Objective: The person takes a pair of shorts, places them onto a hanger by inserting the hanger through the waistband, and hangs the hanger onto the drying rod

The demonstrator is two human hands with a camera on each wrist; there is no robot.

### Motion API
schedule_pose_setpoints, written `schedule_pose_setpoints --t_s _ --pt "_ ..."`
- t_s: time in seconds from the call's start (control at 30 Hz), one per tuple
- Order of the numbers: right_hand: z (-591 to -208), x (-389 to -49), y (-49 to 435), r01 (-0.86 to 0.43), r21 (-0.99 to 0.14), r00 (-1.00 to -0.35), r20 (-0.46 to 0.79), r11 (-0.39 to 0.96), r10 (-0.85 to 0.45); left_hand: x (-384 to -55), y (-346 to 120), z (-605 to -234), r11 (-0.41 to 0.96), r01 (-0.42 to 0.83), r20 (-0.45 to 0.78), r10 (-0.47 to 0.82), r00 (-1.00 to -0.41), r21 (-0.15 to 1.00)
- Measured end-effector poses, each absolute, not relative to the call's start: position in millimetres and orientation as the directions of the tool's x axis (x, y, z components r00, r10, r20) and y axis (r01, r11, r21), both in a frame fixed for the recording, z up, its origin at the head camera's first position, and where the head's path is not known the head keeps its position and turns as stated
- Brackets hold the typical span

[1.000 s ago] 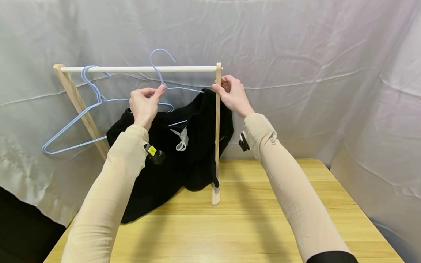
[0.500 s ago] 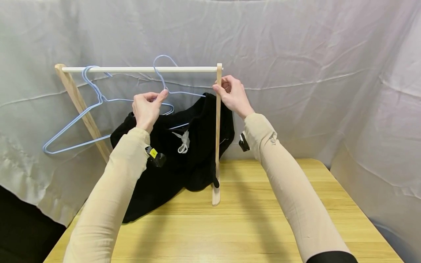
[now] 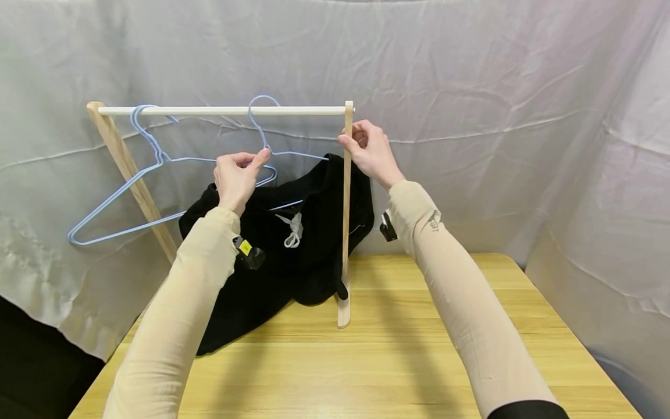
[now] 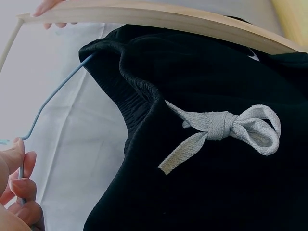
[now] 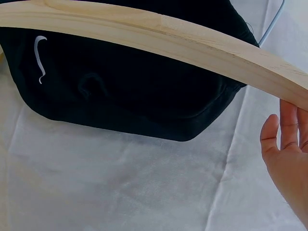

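Note:
Thumb and fingers of my left hand pinch the neck of a light blue hanger. Its hook loops over the white rod of a small wooden clothes rack, the curve slightly above the rod and the tip out of sight behind it. Black shorts with a tied grey drawstring hang on this hanger, the waistband sagging open. My right hand holds the rack's right post near its top, with fingers partly hidden by the wood.
More light blue hangers hang together on the rod's left part, partly behind the shorts. The rack stands on a wood-grain table, its left post leaning. Grey cloth covers the wall behind.
My left hand has come down and slightly right with the hanger and shorts, so the hook has dropped closer around the rod. My right hand has stayed at the post.

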State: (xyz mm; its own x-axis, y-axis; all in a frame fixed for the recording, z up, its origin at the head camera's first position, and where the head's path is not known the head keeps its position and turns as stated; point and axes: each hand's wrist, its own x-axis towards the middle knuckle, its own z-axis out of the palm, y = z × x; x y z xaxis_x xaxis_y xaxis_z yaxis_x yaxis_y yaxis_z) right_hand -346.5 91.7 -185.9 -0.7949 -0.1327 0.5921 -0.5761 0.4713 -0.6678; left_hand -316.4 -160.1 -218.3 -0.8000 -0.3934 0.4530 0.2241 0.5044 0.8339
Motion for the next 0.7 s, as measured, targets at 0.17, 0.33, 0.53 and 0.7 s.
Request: schedule_pose_setpoints --t_s 0.17,0.33,0.53,0.7 --pt "-186.1 -347.8 91.5 -0.576 -0.669 -0.795 0.592 0.47 -0.133 -315.4 -161.1 -220.2 0.501 0.222 0.445 -0.383 -0.81 0.837" --pt "-186.4 -347.5 91.6 -0.577 -0.672 -0.795 0.592 0.464 -0.132 -314.4 -162.1 -221.3 0.497 0.218 0.435 -0.376 -0.818 0.84" --pt "-186.3 -346.7 91.1 -0.578 -0.673 -0.795 0.592 0.46 -0.133 -314.6 -162.2 -223.3 0.501 0.213 0.431 -0.372 -0.822 0.839" --pt "-186.3 -347.7 91.2 -0.585 -0.671 -0.79 0.598 0.455 -0.135 -314.9 -163.2 -225.3 0.501 0.208 0.424 -0.368 -0.827 0.84"
